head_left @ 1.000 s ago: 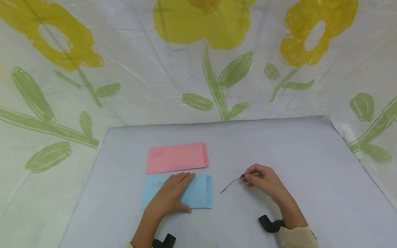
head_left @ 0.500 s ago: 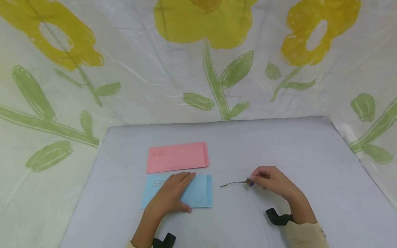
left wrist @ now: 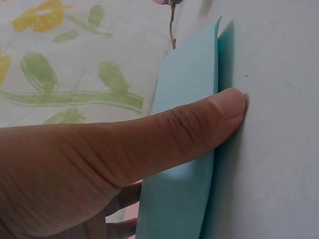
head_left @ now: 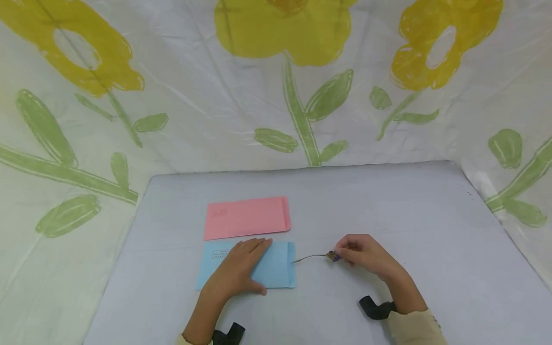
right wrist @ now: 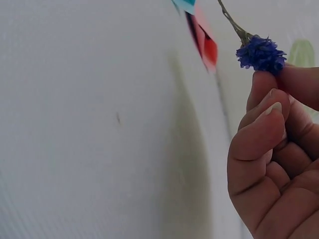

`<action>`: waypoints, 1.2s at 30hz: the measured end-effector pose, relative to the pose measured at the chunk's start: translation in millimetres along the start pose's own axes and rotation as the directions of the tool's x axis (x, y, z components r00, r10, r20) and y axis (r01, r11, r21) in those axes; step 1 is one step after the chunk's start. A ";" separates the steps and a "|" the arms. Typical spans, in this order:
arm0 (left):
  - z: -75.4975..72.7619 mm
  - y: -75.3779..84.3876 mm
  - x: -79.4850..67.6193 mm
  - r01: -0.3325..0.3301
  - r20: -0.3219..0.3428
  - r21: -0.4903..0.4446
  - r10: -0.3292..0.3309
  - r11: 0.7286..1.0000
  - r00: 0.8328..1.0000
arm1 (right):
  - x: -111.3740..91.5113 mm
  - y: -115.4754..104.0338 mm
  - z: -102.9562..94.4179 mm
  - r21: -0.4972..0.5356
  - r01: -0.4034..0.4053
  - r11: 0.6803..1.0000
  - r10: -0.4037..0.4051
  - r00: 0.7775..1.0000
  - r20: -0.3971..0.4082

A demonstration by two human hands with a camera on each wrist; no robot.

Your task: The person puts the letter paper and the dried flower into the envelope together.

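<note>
A light blue envelope [head_left: 273, 270] lies on the table, its flap end to the right. My left hand [head_left: 236, 268] rests across it with fingers extended, and in the left wrist view the thumb [left wrist: 199, 122] reaches past the envelope's edge. Between thumb and fingertip, my right hand [head_left: 366, 256] pinches a small dried flower [head_left: 332, 256] by its bloom. That bloom [right wrist: 261, 54] shows deep blue-purple in the right wrist view. Its thin stem points left, and the tip overlaps the envelope's flap end in the head view.
A pink envelope [head_left: 247, 218] lies just beyond the blue one. The table [head_left: 409, 201] has a pale cover. Behind it hangs a white sheet [head_left: 194, 105] printed with yellow flowers. Black wrist mounts [head_left: 375, 309] sit near both sleeves.
The right hand shifted right, changing its hold on the flower, then came back left, bringing the stem tip to the blue envelope's flap end. The left hand stayed put.
</note>
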State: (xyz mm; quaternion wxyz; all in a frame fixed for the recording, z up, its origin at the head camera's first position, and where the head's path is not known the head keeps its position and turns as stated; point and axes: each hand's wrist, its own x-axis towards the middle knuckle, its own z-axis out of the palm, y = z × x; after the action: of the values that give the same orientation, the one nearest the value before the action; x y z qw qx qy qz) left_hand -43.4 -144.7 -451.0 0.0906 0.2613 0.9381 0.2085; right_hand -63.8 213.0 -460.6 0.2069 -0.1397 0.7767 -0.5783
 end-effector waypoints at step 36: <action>-1.4 1.2 1.2 0.015 0.002 -0.013 -0.015 1.000 1.000 | 37.4 -10.7 55.3 0.023 -0.008 1.000 0.006 0.994 0.114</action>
State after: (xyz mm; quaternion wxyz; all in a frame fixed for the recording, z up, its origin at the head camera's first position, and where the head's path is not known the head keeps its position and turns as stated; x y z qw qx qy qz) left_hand -44.2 -143.6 -449.3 0.0947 0.2538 0.9387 0.2134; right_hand -70.1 146.3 -470.0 0.2544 -0.1672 0.7575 -0.5775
